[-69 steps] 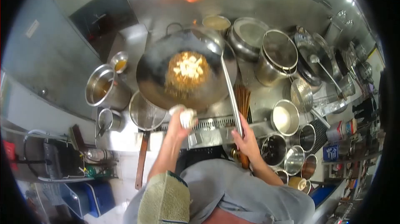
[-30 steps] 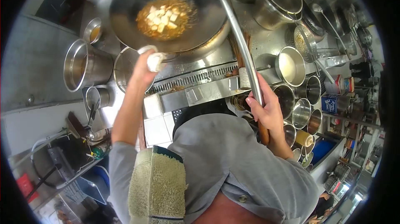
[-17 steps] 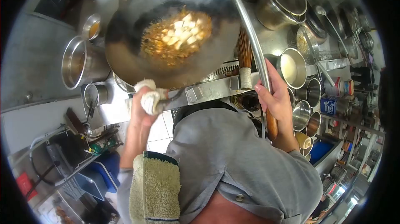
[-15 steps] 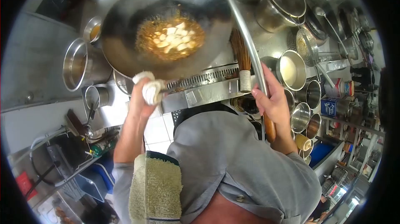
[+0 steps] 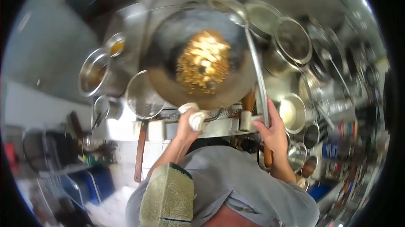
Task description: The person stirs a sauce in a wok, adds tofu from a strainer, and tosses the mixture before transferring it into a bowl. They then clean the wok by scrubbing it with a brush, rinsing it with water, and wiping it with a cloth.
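My left hand [image 5: 185,126] is closed through a folded white cloth [image 5: 195,118] on the near rim or handle of a large dark wok [image 5: 162,68]; the cloth hides the exact grip. Pale chunks of food [image 5: 207,51] lie in the wok among brown, glossy bits, blurred by motion. My right hand [image 5: 275,136] is wrapped around the long metal shaft of a ladle [image 5: 256,60], above its wooden end. The ladle's bowl lies near the wok's far right rim. A brush with a white-bound handle [image 5: 245,120] is just left of my right hand.
Left of the wok rest a round strainer [image 5: 144,100] with a wooden handle, a metal pot [image 5: 90,75] and a small bowl of yellow liquid [image 5: 117,46]. To the right stand a pot of pale liquid [image 5: 291,113] and a deep pot with a strainer [image 5: 294,39].
The wok and my left hand have shifted right relative to my body, uncovering the strainer. The food has spread into a longer heap. My right hand still holds the ladle, and the view has tilted.
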`<state>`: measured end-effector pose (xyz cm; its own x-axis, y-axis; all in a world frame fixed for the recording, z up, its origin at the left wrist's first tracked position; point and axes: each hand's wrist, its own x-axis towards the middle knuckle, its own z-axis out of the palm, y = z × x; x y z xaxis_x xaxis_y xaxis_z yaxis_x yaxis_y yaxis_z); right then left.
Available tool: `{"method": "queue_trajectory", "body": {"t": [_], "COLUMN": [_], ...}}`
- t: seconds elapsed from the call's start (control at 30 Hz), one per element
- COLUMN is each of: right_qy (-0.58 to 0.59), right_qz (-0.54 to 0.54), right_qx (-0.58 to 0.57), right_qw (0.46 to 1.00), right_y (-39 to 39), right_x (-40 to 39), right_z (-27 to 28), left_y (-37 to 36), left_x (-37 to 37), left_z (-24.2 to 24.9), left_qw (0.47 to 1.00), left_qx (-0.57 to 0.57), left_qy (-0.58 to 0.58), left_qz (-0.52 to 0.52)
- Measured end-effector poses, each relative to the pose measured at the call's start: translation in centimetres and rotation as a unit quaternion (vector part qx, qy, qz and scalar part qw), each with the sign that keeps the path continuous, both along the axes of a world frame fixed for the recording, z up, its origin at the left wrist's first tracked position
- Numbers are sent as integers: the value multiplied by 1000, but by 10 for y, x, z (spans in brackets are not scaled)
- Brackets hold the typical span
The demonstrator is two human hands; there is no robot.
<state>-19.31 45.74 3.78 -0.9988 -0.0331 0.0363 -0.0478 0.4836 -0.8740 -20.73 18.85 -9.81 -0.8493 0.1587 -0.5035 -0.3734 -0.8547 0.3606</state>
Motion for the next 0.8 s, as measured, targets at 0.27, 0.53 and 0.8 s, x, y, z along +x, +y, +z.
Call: {"method": "queue_trajectory", "body": {"t": [0.27,0.53,0.8], "right_qy": [-176,-157,112], "right_qz": [415,544,438], "right_qx": [-240,88,71], "right_qw": [859,820,889], "right_y": [-158,-439,-303], "right_x": [-74,-123,-112], "right_z": [53,57,57], "left_y": [-30,-38,-40], "left_x": [-96,-63,-115], "left_z": [19,36,-33], "left_qw": [983,869,876], "left_qx": [-54,-256,-271], "left_qy": [146,423,374], "left_qz": [-93,-8,-140]}}
